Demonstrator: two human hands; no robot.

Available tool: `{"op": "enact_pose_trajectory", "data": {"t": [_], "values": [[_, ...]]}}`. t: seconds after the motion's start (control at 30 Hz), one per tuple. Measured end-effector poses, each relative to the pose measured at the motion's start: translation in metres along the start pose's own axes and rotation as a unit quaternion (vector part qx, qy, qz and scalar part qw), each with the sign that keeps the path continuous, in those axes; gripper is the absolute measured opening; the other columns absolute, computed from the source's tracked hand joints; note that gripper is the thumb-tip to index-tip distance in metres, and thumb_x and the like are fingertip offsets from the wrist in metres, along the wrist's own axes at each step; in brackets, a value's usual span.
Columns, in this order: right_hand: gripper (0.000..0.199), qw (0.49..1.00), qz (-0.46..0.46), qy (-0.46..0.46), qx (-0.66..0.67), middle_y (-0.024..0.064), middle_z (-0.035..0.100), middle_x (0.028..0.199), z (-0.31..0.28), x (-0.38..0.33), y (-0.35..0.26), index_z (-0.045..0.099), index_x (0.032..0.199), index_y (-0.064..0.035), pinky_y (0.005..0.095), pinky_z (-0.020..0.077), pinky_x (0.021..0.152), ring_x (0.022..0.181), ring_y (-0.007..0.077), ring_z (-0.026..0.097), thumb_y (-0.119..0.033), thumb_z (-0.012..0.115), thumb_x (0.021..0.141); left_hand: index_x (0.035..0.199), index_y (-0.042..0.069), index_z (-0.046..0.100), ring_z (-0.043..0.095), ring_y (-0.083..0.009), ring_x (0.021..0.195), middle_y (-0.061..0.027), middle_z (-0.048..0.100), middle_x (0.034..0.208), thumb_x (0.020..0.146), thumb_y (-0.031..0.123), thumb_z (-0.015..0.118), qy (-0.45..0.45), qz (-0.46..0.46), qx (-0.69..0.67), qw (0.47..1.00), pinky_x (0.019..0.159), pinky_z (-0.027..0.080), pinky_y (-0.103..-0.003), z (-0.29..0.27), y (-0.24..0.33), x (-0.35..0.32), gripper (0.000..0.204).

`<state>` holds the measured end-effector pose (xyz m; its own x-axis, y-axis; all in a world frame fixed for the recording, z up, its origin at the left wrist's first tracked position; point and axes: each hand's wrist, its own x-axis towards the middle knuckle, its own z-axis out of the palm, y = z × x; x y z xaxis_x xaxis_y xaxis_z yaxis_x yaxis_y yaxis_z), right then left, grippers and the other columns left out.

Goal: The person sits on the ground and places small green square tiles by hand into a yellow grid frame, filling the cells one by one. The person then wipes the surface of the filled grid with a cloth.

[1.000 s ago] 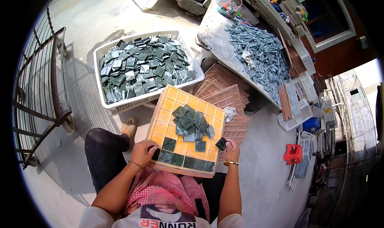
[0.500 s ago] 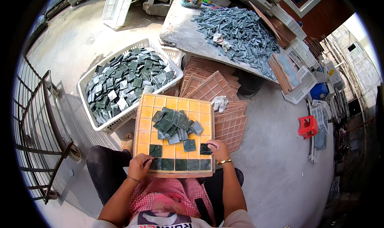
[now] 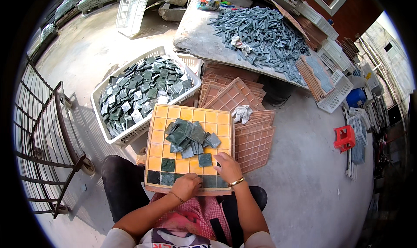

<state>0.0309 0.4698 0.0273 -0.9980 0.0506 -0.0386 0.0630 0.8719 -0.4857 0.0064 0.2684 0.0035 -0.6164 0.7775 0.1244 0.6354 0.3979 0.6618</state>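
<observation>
The yellow grid tray (image 3: 189, 149) lies flat across the person's lap, and everything here is placed from it. On its middle sits a loose heap of dark green tiles (image 3: 190, 136), tipped and overlapping. The tray's near row is mostly filled with green tiles set into the cells, one more tile sits in the row above at the left (image 3: 168, 164), and another lies just below the heap (image 3: 205, 159).

The left hand (image 3: 186, 186) rests on the tray's near edge, fingers curled down over the filled row; it seems to be pressing a tile into place, though whether it grips one cannot be told. The right hand (image 3: 227, 167) lies on the tray's near right corner, fingers loosely bent and touching the surface, apparently holding nothing.

The step in hand looks like seating tiles into the near rows. The next move would call for drawing a tile from the heap and dropping it square into an empty cell of the second row.

Beyond the tray's far left stands a white basket (image 3: 130, 137) full of green tiles. Just past its far right edge lie stacked reddish grid trays (image 3: 254, 141) with a crumpled white cloth (image 3: 241, 113) on them. Farther off, a slab table (image 3: 195, 35) carries a spread of grey-blue tile strips (image 3: 265, 33).
</observation>
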Motion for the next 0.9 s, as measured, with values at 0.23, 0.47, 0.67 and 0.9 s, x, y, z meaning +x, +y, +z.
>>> {"op": "enact_pose_trajectory", "data": {"t": [0.23, 0.47, 0.67, 0.9], "values": [[0.036, 0.992, -0.123, 0.003, 0.001, 0.0104, 0.054, 0.109, 0.018, 0.016, 0.008, 0.053, 0.108, -0.0035, 0.0342, 0.0426, 0.084, 0.101, 0.0265, 0.049, -0.015, 0.061, 0.075, 0.076, 0.006, 0.059, 0.058, -0.0281, 0.069, -0.01, 0.057, 0.072, 0.07, 0.009, 0.06, 0.026, -0.04, -0.021, 0.999, 0.061, 0.048, -0.036, -0.015, -0.012, -0.036, 0.007], [0.023, 0.986, -0.017, -0.002, 0.167, 0.0155, 0.061, 0.091, 0.004, 0.015, 0.008, 0.06, 0.101, -0.0061, 0.0361, 0.0458, 0.071, 0.08, 0.0314, 0.057, -0.01, 0.056, 0.078, 0.077, 0.003, 0.06, 0.058, -0.0296, 0.069, -0.0118, 0.058, 0.072, 0.072, 0.006, 0.061, 0.074, -0.117, -0.07, 0.988, 0.061, 0.047, -0.035, -0.031, -0.025, -0.048, 0.006], [0.024, 0.992, -0.032, 0.007, 0.126, 0.0124, 0.058, 0.089, 0.013, 0.016, 0.019, 0.063, 0.095, -0.0056, 0.0334, 0.0456, 0.072, 0.082, 0.0282, 0.056, -0.005, 0.064, 0.071, 0.079, 0.004, 0.06, 0.058, -0.0295, 0.068, -0.0114, 0.058, 0.072, 0.072, 0.006, 0.061, 0.084, -0.102, -0.063, 0.989, 0.062, 0.047, -0.035, -0.03, -0.026, -0.038, 0.007], [0.032, 0.993, -0.067, -0.052, 0.081, 0.012, 0.056, 0.091, 0.018, 0.01, 0.015, 0.062, 0.098, -0.006, 0.0328, 0.0463, 0.07, 0.079, 0.0268, 0.056, -0.006, 0.069, 0.067, 0.094, 0.006, 0.057, 0.052, -0.0278, 0.086, -0.009, 0.055, 0.093, 0.069, 0.006, 0.061, 0.175, -0.001, 0.044, 0.984, 0.074, 0.044, -0.034, -0.055, -0.03, 0.037, 0.025]]}}
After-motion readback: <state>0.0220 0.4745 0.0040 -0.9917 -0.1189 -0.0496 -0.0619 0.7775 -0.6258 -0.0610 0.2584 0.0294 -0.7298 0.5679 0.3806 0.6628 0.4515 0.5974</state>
